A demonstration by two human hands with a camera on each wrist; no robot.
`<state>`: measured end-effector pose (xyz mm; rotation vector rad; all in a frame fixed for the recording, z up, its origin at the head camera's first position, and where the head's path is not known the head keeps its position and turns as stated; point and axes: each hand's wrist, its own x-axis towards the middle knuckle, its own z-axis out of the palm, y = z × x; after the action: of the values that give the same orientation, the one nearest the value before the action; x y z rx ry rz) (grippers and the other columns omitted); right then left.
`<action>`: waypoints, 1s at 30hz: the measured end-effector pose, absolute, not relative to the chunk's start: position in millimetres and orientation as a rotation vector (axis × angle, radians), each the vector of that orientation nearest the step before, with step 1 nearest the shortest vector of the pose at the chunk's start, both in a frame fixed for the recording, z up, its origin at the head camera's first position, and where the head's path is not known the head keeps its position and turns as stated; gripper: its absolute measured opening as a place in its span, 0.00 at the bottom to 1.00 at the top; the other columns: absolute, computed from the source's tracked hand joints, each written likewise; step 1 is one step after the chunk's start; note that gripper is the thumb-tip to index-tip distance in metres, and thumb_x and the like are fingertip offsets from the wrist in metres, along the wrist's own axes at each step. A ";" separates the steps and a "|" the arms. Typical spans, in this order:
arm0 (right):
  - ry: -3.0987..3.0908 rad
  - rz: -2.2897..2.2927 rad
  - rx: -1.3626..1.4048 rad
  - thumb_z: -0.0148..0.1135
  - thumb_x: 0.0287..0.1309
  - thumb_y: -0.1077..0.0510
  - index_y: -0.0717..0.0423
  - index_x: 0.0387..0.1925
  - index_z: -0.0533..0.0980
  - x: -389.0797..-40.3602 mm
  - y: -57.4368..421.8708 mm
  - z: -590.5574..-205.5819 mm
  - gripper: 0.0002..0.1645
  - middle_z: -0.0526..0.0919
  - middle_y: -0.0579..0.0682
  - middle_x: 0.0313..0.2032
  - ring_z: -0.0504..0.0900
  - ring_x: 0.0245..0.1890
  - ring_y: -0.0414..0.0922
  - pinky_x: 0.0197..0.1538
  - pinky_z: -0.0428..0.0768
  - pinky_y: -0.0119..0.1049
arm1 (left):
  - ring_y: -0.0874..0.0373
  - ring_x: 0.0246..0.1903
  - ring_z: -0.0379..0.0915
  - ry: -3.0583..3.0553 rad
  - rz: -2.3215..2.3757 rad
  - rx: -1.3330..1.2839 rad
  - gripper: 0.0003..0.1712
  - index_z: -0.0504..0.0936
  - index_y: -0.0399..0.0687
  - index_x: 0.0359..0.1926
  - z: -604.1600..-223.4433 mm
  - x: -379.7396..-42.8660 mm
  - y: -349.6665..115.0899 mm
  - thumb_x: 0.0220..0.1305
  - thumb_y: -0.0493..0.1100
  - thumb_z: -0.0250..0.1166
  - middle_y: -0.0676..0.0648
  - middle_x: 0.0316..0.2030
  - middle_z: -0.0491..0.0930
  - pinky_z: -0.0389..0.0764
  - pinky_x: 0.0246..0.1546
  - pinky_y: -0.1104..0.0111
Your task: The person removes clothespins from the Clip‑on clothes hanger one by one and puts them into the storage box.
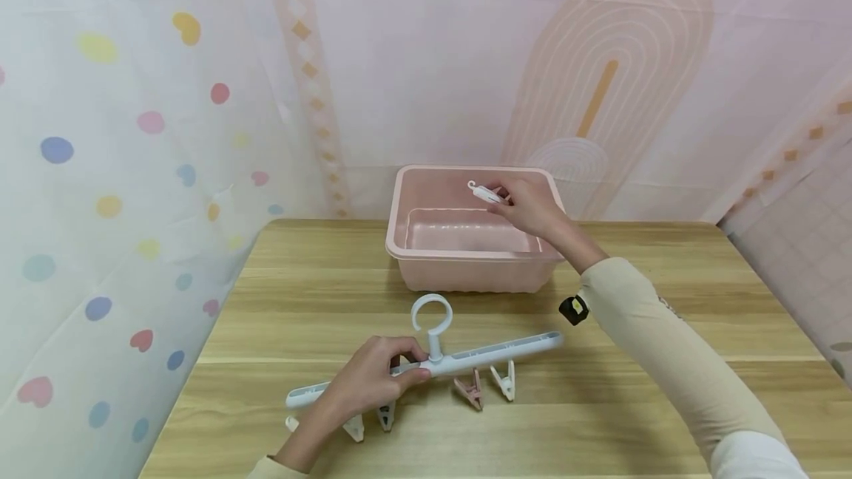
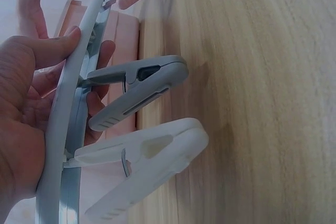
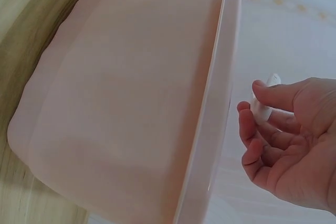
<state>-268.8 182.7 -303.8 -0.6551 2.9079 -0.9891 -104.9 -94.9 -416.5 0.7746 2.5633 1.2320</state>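
Note:
My left hand [image 1: 379,377] grips a light blue clip hanger [image 1: 499,352] close to the base of its round hook. Along the bar hang several clips, among them a grey clip [image 2: 139,87], a white clip [image 2: 152,166] and a pink clip [image 1: 470,392]. Another white clip [image 1: 506,381] dangles to the right of the pink one. Over the pink plastic basin [image 1: 466,272], my right hand [image 1: 529,207] pinches a small white hooked clip [image 1: 488,194] between thumb and fingers. In the right wrist view, the fingers hide much of that clip.
The basin stands at the back of the wooden table [image 1: 319,265], near a patterned curtain [image 1: 426,80]. A small black device [image 1: 574,310] sits by the right sleeve. The table's left edge runs beside a dotted curtain [image 1: 120,228].

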 end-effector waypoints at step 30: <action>3.102 -1.009 -0.657 0.59 0.70 0.55 0.65 0.59 0.75 -252.6 187.0 -299.3 0.23 0.86 0.61 0.42 0.84 0.37 0.53 0.44 0.84 0.44 | 0.72 0.20 0.59 2.538 1.297 0.790 0.05 0.85 0.51 0.36 -416.3 -112.7 -95.6 0.64 0.47 0.70 0.52 0.34 0.88 0.64 0.20 0.77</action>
<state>-252.6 187.0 -299.3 -0.6567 3.1024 -1.0088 -112.7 -95.6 -416.3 0.7899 2.5379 1.2968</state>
